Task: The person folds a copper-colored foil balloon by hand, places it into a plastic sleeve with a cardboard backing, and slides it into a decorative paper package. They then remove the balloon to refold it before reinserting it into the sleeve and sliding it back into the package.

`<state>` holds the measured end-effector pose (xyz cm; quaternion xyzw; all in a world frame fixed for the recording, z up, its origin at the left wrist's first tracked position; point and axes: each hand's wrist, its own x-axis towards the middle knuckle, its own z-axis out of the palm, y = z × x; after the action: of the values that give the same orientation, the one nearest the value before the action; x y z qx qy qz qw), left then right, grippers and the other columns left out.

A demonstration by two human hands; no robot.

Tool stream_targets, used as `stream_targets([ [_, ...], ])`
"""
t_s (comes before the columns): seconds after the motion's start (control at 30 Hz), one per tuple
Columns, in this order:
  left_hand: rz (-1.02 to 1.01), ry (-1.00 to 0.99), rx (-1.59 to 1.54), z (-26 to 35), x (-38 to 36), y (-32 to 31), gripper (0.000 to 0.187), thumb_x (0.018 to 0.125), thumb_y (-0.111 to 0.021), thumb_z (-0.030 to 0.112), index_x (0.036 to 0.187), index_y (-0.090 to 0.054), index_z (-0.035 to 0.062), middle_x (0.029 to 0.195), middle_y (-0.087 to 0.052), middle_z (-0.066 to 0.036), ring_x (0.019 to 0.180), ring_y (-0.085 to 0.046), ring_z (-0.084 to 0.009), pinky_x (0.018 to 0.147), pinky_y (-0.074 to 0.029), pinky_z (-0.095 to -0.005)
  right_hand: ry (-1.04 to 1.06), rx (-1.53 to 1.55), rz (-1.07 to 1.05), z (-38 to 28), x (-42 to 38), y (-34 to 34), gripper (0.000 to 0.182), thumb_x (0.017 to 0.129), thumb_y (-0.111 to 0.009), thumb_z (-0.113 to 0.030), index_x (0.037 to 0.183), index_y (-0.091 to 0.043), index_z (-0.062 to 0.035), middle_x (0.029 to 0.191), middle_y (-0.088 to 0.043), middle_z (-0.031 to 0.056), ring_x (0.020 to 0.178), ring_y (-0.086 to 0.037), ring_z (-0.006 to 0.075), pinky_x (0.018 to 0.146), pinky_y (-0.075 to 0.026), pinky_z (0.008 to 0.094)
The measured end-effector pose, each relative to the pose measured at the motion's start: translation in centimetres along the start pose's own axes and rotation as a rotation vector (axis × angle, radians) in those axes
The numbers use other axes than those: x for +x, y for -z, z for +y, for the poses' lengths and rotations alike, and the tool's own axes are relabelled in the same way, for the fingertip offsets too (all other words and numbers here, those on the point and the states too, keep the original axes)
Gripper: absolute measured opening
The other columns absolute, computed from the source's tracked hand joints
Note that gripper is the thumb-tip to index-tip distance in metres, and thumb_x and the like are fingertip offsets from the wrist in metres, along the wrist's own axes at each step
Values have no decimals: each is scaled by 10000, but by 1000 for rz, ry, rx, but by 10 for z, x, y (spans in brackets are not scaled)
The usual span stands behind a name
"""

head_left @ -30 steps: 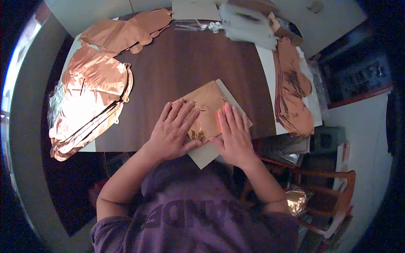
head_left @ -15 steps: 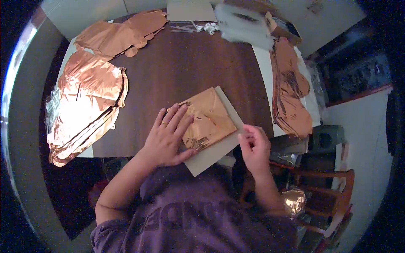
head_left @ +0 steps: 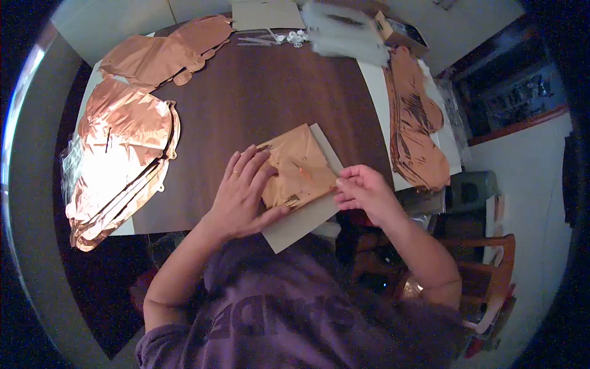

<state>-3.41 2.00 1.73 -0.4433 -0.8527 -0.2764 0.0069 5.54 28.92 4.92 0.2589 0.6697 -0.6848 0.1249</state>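
Observation:
A copper-coloured foil balloon [head_left: 298,169], folded into a flat square, lies on a grey cardboard sheet [head_left: 289,232] at the near edge of the table. Spread across its left side, my left hand [head_left: 243,194] rests palm down with the fingers apart. My right hand [head_left: 362,192] pinches the right corner of the folded foil between thumb and fingers. Part of the balloon's left side is hidden under my left hand. The cardboard shows along the right and near sides, and its near corner juts past the table edge.
Copper foil balloons lie flat on the left [head_left: 120,129], at the back left [head_left: 166,55] and on the right [head_left: 415,123]. White straws and small pieces [head_left: 292,38], clear plastic bags [head_left: 344,37] and an open box [head_left: 401,34] are at the back. A wooden chair [head_left: 491,246] stands at right.
My right hand has moved left and up from beside the cardboard to the foil's right corner, and its fingers have closed there. My left hand stays on the foil.

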Motion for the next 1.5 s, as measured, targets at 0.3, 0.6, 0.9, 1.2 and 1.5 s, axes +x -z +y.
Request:
stream_targets([
  [0.3,10,-47,-13,1,20,-2,722,777,-702,544,1267,-483,60,1358,-446,-221,1335,-346,-463,1114,-257,-593,25,-201,84,1,21,-3,275,895,-680,-112,1092,-531,8,840,-665,93,626,-658,146,472,-496,256],
  [0.6,-81,-38,159,1,18,-13,824,845,-588,593,1442,-384,63,1485,-362,-223,1408,-285,-425,1154,-200,-569,548,-1048,262,5,4,-13,229,842,-691,-143,1023,-618,-23,995,-652,127,933,-652,290,752,-526,445],
  [0.9,-37,-40,175,3,18,-16,810,849,-581,579,1434,-398,50,1483,-368,-222,1405,-300,-417,1154,-206,-561,869,-1297,-17,46,-30,-54,749,789,-725,-351,1394,-447,-8,1471,-362,255,1393,-312,431,1147,-274,529],
  [1.2,-67,-34,202,6,18,-10,813,832,-594,548,1440,-405,41,1506,-346,-228,1425,-275,-401,1168,-184,-527,692,-1347,66,57,-36,-46,824,839,-612,-558,1495,-343,-138,1551,-194,287,1444,-152,474,1132,-135,649],
  [1.5,-86,-35,197,5,18,-8,814,831,-585,538,1459,-385,61,1510,-342,-228,1422,-280,-406,1166,-191,-531,804,-817,353,63,-40,-19,488,860,-691,-328,1231,-555,-40,1352,-488,234,1246,-469,399,1031,-372,506],
])
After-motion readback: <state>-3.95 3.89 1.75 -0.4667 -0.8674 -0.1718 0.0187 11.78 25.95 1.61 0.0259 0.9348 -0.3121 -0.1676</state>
